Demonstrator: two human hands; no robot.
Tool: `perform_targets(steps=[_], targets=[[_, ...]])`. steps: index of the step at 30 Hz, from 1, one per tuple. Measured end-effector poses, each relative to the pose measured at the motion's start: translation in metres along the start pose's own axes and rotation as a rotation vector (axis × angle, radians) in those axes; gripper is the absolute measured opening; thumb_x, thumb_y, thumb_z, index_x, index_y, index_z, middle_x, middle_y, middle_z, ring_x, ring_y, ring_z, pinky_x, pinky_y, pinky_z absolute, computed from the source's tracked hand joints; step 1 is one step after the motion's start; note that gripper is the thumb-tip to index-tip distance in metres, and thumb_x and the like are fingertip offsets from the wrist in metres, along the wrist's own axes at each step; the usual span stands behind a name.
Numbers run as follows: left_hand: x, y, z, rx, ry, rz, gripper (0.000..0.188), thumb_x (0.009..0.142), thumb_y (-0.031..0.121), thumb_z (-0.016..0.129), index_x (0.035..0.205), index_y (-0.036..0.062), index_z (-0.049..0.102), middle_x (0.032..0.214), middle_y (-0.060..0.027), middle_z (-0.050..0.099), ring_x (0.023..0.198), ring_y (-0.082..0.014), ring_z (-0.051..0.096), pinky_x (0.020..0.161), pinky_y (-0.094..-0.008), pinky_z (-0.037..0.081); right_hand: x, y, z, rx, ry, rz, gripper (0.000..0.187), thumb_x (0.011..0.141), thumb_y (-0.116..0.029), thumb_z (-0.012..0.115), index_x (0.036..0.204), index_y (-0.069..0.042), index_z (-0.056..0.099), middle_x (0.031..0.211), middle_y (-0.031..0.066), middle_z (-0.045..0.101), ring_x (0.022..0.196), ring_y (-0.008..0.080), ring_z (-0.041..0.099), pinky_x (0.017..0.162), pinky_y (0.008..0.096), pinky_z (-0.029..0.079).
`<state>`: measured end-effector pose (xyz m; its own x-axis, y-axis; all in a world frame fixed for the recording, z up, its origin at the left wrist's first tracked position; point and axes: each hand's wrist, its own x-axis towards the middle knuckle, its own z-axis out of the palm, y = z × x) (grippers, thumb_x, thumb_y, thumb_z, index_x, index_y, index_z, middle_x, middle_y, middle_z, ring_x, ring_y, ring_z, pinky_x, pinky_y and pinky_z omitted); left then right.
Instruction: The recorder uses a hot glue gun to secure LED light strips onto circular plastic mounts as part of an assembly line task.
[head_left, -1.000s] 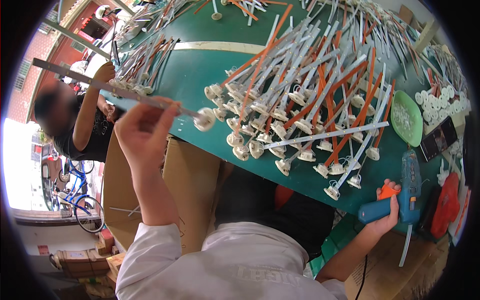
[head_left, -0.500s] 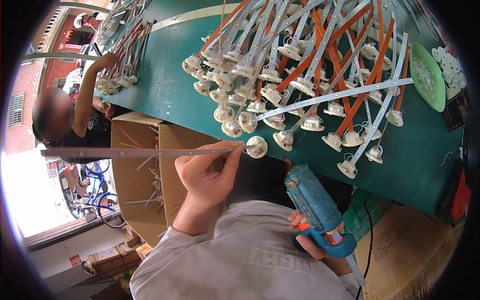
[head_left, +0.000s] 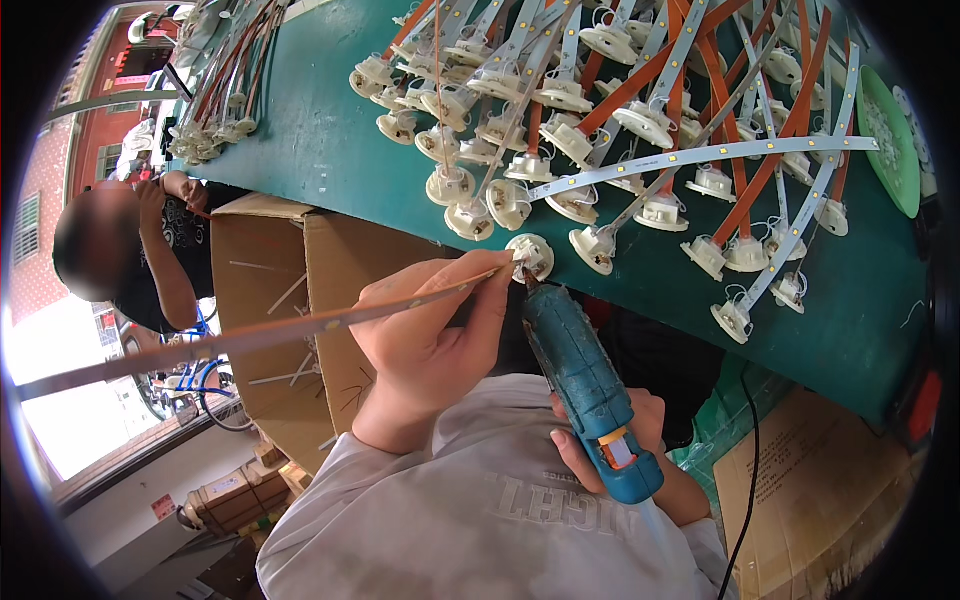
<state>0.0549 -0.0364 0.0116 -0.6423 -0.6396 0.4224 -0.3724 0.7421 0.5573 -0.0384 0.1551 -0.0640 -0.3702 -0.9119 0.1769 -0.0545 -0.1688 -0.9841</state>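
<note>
My left hand (head_left: 430, 325) pinches an LED strip (head_left: 255, 338) close to its right end, and the rest of the strip stretches out to the left. At that end sits a round white cap (head_left: 531, 258), by the edge of the green table. A teal hot glue gun (head_left: 585, 375) is gripped in my right hand (head_left: 640, 430), its fingers wrapped round the handle, partly hidden by the gun's body. The gun's nozzle points up at the cap and appears to meet it or nearly so; I cannot tell whether they touch.
Many LED strips with white caps (head_left: 640, 120) lie piled on the green table (head_left: 800, 290). A green tray (head_left: 888, 140) of small white pieces stands at the right. Cardboard boxes (head_left: 260, 300) are below left. Another person (head_left: 150, 250) works at the far left. A black cord (head_left: 750, 460) hangs at right.
My right hand has brought the glue gun up and left to the cap. The strip's free end has tilted lower. The other person's raised arm has come down from the strips.
</note>
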Motion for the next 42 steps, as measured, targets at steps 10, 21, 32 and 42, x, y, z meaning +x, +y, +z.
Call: perform_targets(steps=[10, 21, 32, 42], targets=[[0.005, 0.004, 0.001, 0.051, -0.010, 0.030, 0.017, 0.076, -0.005, 0.078, 0.091, 0.0035, 0.075, 0.066, -0.0098, 0.067, 0.053, -0.0219, 0.065, 0.051, -0.0281, 0.049, 0.000, -0.007, -0.002, -0.065, 0.055, -0.004, 0.023, 0.071, -0.006, 0.081, 0.088, -0.002, 0.066, 0.070, 0.0080, 0.066, 0.052, 0.0195, 0.066, 0.052, 0.0267, 0.054], [0.006, 0.009, -0.001, 0.022, -0.043, -0.046, 0.016, 0.074, -0.009, 0.080, 0.089, -0.0055, 0.077, 0.078, -0.0125, 0.076, 0.064, -0.0122, 0.069, 0.059, -0.0212, 0.049, -0.004, 0.000, 0.001, -0.008, 0.051, 0.020, 0.021, 0.072, -0.005, 0.079, 0.086, -0.003, 0.064, 0.068, 0.0070, 0.064, 0.050, 0.0197, 0.062, 0.051, 0.0268, 0.052], [0.005, 0.002, 0.002, -0.036, 0.009, -0.008, 0.013, 0.076, -0.007, 0.079, 0.088, -0.0002, 0.076, 0.069, -0.0100, 0.070, 0.054, -0.0163, 0.062, 0.053, -0.0253, 0.048, 0.000, -0.004, 0.000, -0.015, 0.047, 0.031, 0.018, 0.072, -0.006, 0.079, 0.082, -0.005, 0.063, 0.066, 0.0066, 0.063, 0.049, 0.0197, 0.062, 0.050, 0.0263, 0.052], [0.006, 0.001, -0.001, -0.006, -0.042, -0.017, 0.014, 0.075, -0.008, 0.080, 0.089, -0.0049, 0.077, 0.078, -0.0110, 0.076, 0.063, -0.0107, 0.068, 0.057, -0.0213, 0.048, 0.000, -0.006, 0.001, -0.018, 0.030, 0.029, 0.017, 0.072, -0.006, 0.078, 0.079, -0.005, 0.062, 0.065, 0.0060, 0.063, 0.048, 0.0181, 0.061, 0.050, 0.0255, 0.052]])
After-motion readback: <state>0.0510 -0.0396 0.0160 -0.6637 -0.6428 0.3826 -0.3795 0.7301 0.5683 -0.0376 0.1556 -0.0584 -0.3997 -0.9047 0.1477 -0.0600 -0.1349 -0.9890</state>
